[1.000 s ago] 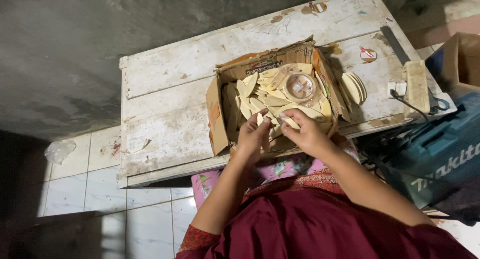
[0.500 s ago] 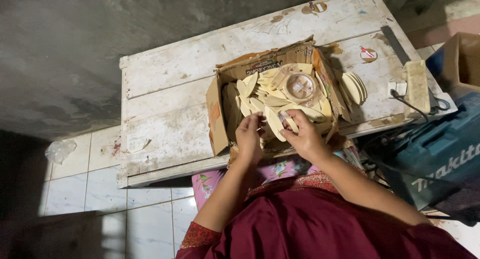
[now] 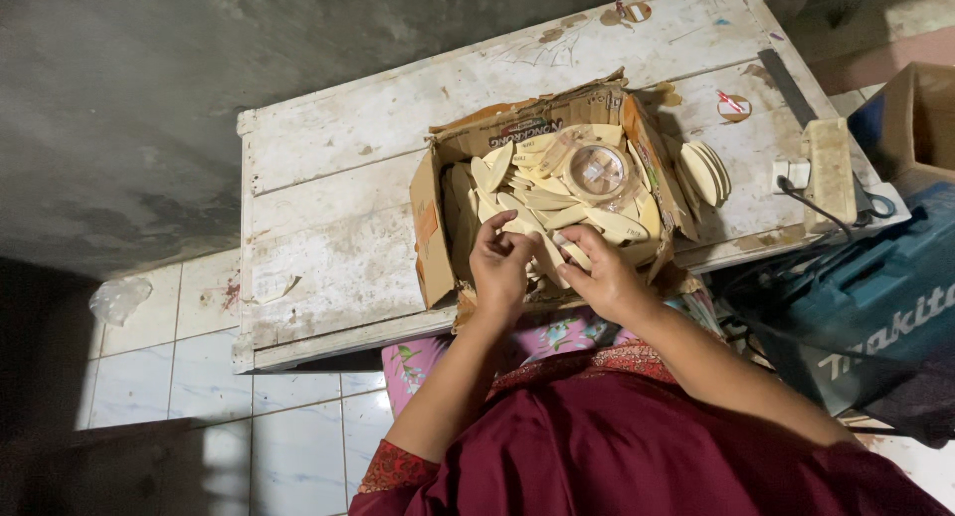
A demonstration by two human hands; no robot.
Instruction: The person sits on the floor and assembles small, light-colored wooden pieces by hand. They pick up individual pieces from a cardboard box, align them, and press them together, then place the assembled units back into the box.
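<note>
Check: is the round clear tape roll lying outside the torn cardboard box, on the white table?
No, the round clear tape roll lies inside the torn cardboard box, on top of the pale oval wooden pieces.

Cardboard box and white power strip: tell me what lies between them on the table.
In the head view, a small stack of pale wooden leaf-shaped pieces lies on the worn white table, between the cardboard box and the white power strip.
</note>
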